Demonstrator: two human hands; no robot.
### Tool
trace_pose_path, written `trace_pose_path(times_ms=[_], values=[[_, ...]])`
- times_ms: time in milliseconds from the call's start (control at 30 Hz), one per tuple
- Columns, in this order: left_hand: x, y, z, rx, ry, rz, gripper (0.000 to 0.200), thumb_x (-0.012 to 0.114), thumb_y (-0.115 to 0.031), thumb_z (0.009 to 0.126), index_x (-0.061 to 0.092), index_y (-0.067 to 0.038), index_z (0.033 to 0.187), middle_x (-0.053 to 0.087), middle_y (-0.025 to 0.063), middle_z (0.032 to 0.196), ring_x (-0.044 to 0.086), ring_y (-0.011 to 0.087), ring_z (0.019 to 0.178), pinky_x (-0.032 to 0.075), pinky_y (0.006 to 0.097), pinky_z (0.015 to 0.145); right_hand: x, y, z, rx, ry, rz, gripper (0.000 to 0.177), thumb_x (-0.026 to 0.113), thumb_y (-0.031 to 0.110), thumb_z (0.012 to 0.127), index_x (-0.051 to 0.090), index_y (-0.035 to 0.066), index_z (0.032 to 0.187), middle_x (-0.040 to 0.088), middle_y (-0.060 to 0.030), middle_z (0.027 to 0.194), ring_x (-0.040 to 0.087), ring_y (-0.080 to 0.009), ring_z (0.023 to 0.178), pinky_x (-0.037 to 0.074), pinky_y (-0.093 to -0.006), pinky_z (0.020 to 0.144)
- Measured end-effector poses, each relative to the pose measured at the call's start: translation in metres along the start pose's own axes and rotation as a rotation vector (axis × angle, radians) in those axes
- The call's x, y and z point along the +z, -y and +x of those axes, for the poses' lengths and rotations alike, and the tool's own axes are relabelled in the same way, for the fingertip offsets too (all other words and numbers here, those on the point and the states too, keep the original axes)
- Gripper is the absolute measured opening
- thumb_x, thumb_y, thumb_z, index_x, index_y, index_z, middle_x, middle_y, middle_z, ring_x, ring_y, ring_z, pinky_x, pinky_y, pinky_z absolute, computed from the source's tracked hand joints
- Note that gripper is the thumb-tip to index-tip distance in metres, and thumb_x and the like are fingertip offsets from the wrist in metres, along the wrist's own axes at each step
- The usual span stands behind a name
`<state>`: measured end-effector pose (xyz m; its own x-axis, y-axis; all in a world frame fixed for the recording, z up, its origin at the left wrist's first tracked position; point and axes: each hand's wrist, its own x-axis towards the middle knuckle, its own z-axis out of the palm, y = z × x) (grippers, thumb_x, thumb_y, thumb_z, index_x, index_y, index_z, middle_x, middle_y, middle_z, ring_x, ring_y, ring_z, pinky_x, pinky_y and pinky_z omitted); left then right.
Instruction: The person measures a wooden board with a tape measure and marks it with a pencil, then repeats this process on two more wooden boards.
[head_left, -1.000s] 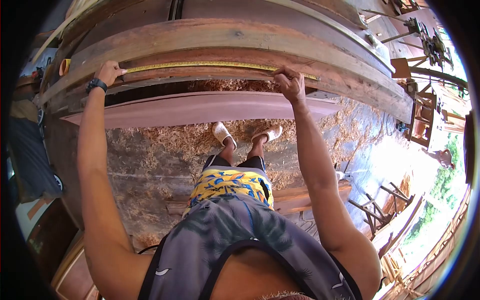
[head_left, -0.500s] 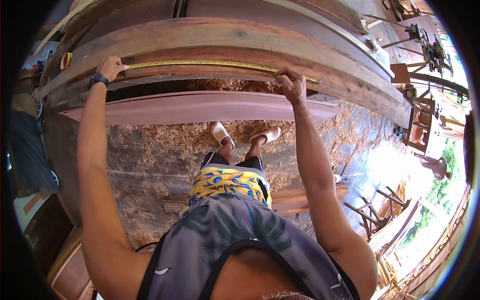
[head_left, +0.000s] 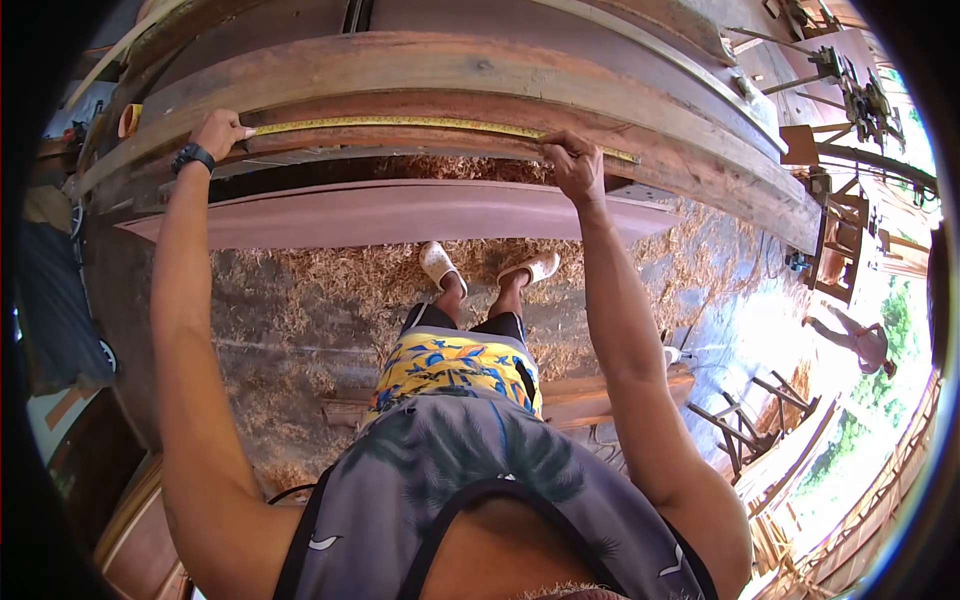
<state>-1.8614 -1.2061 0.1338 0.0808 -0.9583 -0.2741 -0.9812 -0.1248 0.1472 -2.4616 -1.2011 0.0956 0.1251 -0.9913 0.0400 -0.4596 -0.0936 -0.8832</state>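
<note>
A yellow measuring tape [head_left: 400,122] is stretched along the near edge of long wooden boards [head_left: 400,65]. At its left end, my left hand [head_left: 219,134], with a black watch at the wrist, pinches the tape. Farther right, my right hand [head_left: 574,162] is closed at the tape, fingers curled over the board edge; a short length of tape shows beyond it. Below both hands lies a long pinkish board [head_left: 400,213], apart from them.
Wood shavings [head_left: 300,290] cover the floor around my feet. Behind me lies a low plank [head_left: 580,400]. Wooden stands [head_left: 735,430] are at the right, and a person [head_left: 868,345] is farther off. An orange ring-shaped object [head_left: 130,120] sits at the upper left.
My right hand has shifted slightly left along the tape, and my left hand slightly left too. The distant person at the right has changed position and shows more fully.
</note>
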Motion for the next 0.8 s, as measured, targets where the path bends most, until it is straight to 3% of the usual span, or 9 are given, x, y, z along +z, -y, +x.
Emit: trace_pose_path(times_ms=[733, 800], values=[[0.0006, -0.0014, -0.0003, -0.013, -0.001, -0.008, 0.038, 0.080, -0.034, 0.077, 0.068, 0.002, 0.077, 0.067, 0.0240, 0.083, 0.065, 0.0399, 0.081, 0.048, 0.0434, 0.073, -0.0026, 0.0007, 0.0033, 0.002, 0.049, -0.042, 0.015, 0.065, 0.013, 0.079, 0.073, 0.001, 0.084, 0.068, -0.0109, 0.065, 0.064, -0.0145, 0.058, 0.051, -0.0293, 0.059], [0.0013, 0.0001, 0.0003, -0.005, -0.009, -0.014, 0.038, 0.080, -0.034, 0.077, 0.068, 0.003, 0.077, 0.066, 0.0240, 0.083, 0.065, 0.0400, 0.081, 0.048, 0.0435, 0.073, -0.0001, 0.0032, 0.0016, -0.032, -0.018, -0.099, 0.016, 0.064, 0.012, 0.079, 0.073, 0.000, 0.084, 0.067, -0.0107, 0.064, 0.063, -0.0136, 0.057, 0.050, -0.0286, 0.058]])
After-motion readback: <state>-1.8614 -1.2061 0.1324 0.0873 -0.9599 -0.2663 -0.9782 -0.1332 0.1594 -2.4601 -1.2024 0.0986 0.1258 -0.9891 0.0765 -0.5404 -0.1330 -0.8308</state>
